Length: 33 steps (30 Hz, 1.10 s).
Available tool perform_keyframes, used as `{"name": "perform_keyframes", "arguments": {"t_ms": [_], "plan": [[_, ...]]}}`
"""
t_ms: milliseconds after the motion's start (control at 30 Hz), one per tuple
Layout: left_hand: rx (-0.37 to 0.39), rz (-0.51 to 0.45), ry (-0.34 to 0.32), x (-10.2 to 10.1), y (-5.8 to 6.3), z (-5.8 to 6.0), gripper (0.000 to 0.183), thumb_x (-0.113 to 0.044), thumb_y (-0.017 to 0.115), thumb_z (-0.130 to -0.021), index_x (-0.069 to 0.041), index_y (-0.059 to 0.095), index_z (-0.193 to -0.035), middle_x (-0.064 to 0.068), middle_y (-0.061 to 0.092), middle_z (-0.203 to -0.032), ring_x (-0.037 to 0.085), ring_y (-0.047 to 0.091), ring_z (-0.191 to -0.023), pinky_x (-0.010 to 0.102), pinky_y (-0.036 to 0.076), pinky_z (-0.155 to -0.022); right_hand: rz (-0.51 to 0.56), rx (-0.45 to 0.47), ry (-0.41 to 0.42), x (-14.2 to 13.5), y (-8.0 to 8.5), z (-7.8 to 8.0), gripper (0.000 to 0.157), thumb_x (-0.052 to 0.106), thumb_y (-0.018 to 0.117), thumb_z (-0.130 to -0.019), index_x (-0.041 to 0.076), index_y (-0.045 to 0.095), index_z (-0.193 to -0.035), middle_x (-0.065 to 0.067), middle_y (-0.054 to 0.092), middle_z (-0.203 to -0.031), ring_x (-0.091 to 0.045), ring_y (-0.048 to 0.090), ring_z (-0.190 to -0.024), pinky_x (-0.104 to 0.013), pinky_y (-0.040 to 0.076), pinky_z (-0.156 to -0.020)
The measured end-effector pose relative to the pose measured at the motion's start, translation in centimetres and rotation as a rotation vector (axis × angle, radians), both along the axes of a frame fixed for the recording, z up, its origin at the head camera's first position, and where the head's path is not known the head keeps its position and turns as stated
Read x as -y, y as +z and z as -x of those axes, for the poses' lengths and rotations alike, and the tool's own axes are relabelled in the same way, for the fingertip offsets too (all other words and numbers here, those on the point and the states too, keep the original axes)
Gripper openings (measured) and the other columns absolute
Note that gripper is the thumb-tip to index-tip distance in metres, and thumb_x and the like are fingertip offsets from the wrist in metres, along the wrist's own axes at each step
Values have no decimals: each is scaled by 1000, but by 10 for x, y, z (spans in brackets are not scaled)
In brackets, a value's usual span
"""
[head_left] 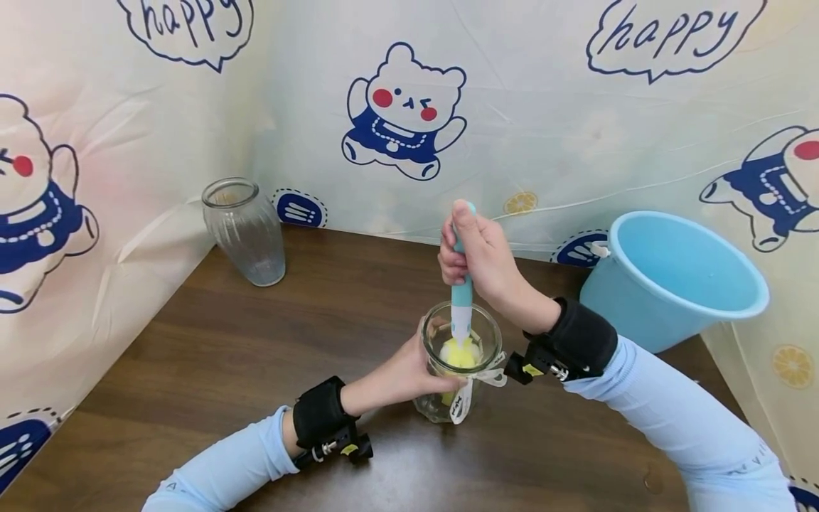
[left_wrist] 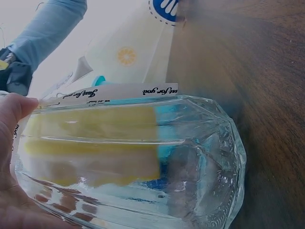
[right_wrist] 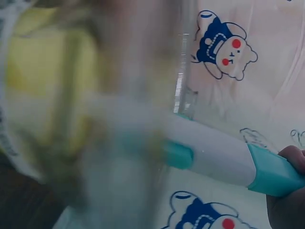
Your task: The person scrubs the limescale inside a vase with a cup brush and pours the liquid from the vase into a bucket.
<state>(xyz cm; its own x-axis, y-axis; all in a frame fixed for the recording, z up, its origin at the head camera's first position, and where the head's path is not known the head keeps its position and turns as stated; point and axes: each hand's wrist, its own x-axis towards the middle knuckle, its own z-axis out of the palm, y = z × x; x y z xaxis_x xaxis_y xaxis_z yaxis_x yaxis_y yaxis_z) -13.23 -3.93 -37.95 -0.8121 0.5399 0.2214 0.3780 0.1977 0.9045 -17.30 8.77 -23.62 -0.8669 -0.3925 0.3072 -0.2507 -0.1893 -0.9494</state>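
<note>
My left hand (head_left: pixel 412 373) grips a clear glass jar (head_left: pixel 430 408) from its left side, thumb across the front and fingers round the back. A white printed ribbon (head_left: pixel 491 377) is tied in a bow near the jar's neck. From above, my right hand (head_left: pixel 483 256) holds the teal and white handle of a sponge bottle brush (head_left: pixel 462 299), fingers wrapped round it and thumb at the top. The brush's yellow and white sponge head (left_wrist: pixel 95 124) is inside the jar, short of the base in the left wrist view. The right wrist view shows the handle (right_wrist: pixel 214 152) entering the jar.
A clear ribbed glass vase (head_left: pixel 249 235) stands at the back left of the brown wooden table (head_left: pixel 307 313). On the right is a light blue bucket (head_left: pixel 630 306), close to my right wrist. Printed bear sheets (head_left: pixel 525 128) hang along the back and sides.
</note>
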Motion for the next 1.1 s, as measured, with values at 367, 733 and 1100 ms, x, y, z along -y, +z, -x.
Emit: {"name": "perform_keyframes", "arguments": {"t_ms": [367, 733, 1100], "plan": [[12, -40, -67, -3, 2, -3, 90, -12, 77, -69, -4, 17, -135, 14, 38, -132, 22, 47, -111, 40, 39, -95, -75, 55, 43, -13, -34, -2, 46, 42, 28, -97, 4, 34, -72, 0, 32, -52, -13, 31, -43, -22, 31, -43], [25, 1, -41, -5, -1, -5, 87, -13, 77, -68, -3, 21, -133, 13, 41, -128, 19, 49, -107, 32, 40, -93, 3, 23, 7, -17, -20, -9, 45, 40, 27, -98, 6, 36, -70, 1, 32, -51, -13, 30, -42, -22, 29, -42], [33, -30, -36, -6, 0, -4, 90, -12, 78, -67, -3, 20, -135, 7, 40, -124, 15, 48, -103, 30, 40, -91, 127, -51, -46, -26, 31, -10, 43, 38, 20, -99, 11, 37, -70, 0, 30, -50, -16, 26, -41, -24, 25, -42]]}}
